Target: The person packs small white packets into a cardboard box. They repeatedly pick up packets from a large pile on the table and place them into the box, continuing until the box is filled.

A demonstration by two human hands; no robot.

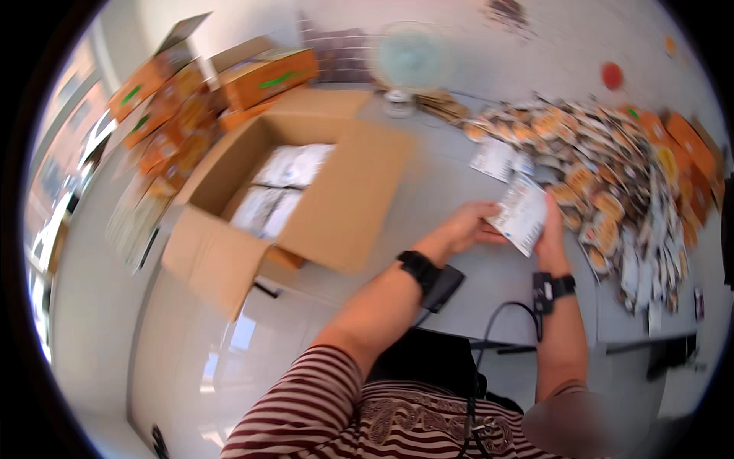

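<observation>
Between my two hands is a white printed packet (520,215), tilted above the grey table. My left hand (471,228) grips its left edge with the fingertips. Along the packet's right edge lies my right hand (551,235), its fingers partly hidden behind it. Just beyond, another white packet (494,158) rests on the table beside a large heap of brown and orange packets (585,155). To my left stands an open cardboard box (344,201) with its flaps spread. Inside it, white packets (281,186) sit in neat rows.
Orange cartons (266,77) are stacked at the back left, and more orange cartons (691,149) stand at the far right. A fan (408,57) is by the wall, near some folded cardboard (441,107). A black cable (499,310) loops near my right wrist. The table (424,166) is grey.
</observation>
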